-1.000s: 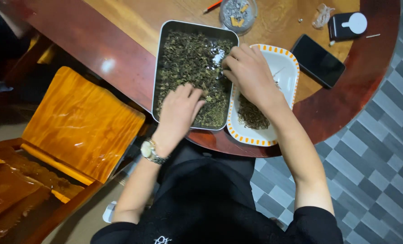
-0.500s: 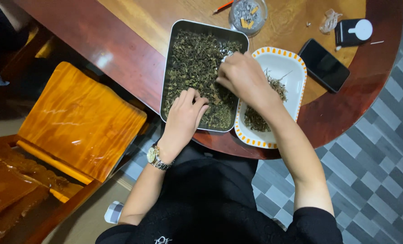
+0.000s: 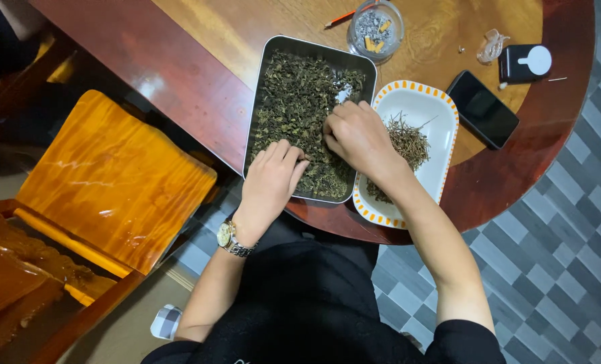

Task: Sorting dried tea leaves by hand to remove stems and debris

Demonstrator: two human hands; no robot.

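1. The left hand rests with curled fingers on the dried leaves in the metal tray; whether it grips anything, I cannot tell.
2. The right hand pinches narrowly among the leaves, beside the left fingers.
3. Risk: the tray's near end lies at the tabletop edge, so a push toward the body could tip it.
4. The white dish of stems sits just right of the right fingers; a careless sweep may scatter them.
5. Beyond: ashtray, phone.
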